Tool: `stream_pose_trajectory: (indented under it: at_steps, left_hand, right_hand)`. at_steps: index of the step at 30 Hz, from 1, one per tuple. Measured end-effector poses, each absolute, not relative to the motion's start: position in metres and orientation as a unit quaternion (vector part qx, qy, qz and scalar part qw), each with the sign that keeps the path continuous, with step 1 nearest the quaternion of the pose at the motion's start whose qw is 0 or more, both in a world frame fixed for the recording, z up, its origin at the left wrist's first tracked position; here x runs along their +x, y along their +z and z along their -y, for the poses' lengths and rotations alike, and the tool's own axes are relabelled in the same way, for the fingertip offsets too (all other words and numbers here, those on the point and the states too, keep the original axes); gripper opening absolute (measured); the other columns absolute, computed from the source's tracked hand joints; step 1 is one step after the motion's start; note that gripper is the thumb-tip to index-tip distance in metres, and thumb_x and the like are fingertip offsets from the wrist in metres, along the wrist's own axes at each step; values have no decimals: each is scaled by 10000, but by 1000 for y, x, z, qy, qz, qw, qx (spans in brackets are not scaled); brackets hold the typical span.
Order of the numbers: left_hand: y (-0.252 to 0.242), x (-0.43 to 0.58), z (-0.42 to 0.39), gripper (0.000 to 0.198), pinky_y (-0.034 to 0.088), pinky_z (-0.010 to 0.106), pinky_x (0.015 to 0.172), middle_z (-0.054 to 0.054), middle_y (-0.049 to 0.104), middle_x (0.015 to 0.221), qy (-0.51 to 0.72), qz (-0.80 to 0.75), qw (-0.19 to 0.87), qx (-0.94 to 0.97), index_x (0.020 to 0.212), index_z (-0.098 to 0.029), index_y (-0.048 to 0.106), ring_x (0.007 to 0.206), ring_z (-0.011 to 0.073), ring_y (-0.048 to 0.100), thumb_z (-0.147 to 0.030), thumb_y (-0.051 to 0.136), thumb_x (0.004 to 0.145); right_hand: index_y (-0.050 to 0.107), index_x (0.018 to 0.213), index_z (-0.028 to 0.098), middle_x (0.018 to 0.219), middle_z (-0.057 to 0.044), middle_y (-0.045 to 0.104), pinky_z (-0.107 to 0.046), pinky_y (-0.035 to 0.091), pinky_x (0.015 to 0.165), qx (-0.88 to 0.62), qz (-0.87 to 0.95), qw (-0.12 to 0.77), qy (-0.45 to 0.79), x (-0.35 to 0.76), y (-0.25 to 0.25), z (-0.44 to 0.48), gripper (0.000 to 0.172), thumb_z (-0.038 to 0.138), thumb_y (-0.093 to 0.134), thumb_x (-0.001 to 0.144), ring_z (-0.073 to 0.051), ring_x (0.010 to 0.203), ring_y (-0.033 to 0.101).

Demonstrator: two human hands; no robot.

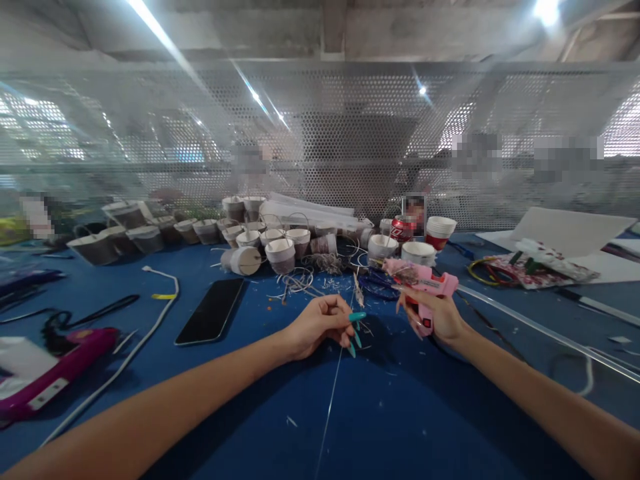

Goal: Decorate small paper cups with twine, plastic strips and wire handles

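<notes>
A pink hot glue gun (423,280) is gripped by my right hand (443,317), its nozzle pointing left. From its back a long clear glue stick (545,323) runs out to the right. My left hand (323,327), with long teal nails, is closed just above the blue table (280,427), left of the gun and apart from it. Thin strands show by its fingertips, but what the fingers hold, if anything, is too small to make out. A thin pale line runs from beneath this hand toward the near edge.
Several small brown-and-white cups with wire handles (280,257) stand behind my hands, beside tangled twine (327,262) and a red can (401,229). A black phone (213,312), white cable (167,313) and magenta tool (60,377) lie left. A perforated screen (350,140) stands behind.
</notes>
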State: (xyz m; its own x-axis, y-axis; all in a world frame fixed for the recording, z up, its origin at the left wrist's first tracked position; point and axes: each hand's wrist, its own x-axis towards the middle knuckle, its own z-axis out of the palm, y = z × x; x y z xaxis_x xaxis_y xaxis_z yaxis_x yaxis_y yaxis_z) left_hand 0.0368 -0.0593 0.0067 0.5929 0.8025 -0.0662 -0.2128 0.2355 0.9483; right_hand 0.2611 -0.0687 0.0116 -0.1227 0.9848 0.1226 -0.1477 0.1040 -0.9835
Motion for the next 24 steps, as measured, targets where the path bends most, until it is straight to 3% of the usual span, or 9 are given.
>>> stream_pose_trajectory:
  at_steps: [24]
  left_hand:
    - [9,37,60,251,480,192,434,24,630,543,358,-294,735,495,694,-110,515,411,98,574,-240,723,638]
  right_hand:
    - [578,532,141,309,28,436,-214,327,218,-400,492,531,563,261,8,66,296,416,591,642,-88,205,357]
